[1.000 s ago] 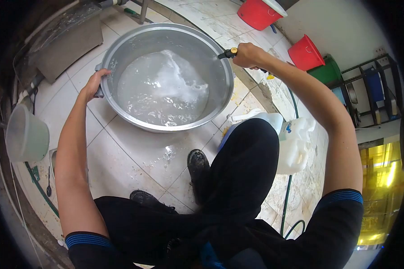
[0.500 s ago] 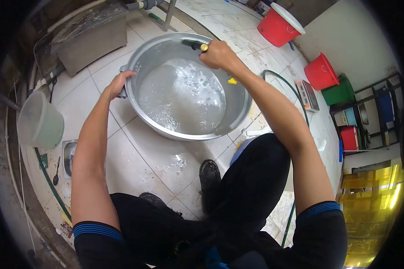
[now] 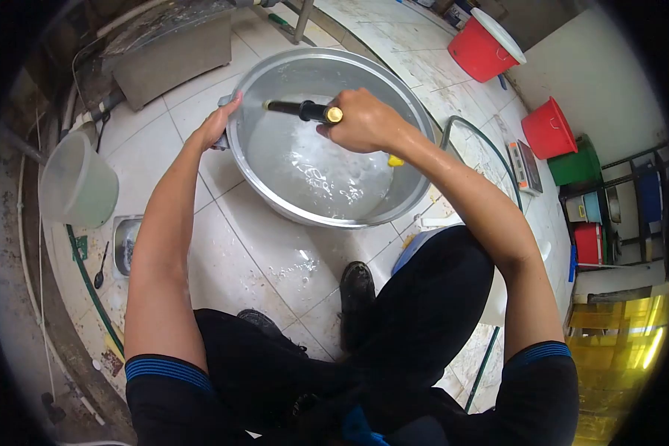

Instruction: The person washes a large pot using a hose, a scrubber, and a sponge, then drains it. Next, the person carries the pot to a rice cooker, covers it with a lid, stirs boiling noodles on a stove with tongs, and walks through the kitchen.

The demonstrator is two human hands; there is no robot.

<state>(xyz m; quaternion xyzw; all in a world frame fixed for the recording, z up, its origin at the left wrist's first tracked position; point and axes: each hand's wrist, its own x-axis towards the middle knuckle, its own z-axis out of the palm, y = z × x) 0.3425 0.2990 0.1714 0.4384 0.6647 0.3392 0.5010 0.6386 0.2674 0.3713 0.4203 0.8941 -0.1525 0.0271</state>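
Note:
A large grey metal basin (image 3: 275, 195) stands on the tiled floor with cloudy, rippling water (image 3: 327, 167) inside. My left hand (image 3: 219, 123) is closed on the handle at the basin's left side, fingertips at the rim. Over the water, my right hand (image 3: 364, 123) is closed around a black hose spray gun (image 3: 305, 110) with a brass-coloured end. Its dark barrel points left across the basin, and a yellow piece (image 3: 395, 160) shows below my wrist. My palm hides the spray gun's grip.
A translucent bucket (image 3: 89, 186) and a small metal pan (image 3: 126, 245) stand at left. Red buckets (image 3: 479, 56), a green tub (image 3: 576, 163) and a scale (image 3: 525, 167) are at right. A green hose (image 3: 490, 149) crosses the floor. A metal box (image 3: 171, 70) sits at upper left.
My right hand has brought the spray gun lower and nearer the basin's middle, its barrel now reaching further left. The left hand keeps its hold, and the view has shifted slightly.

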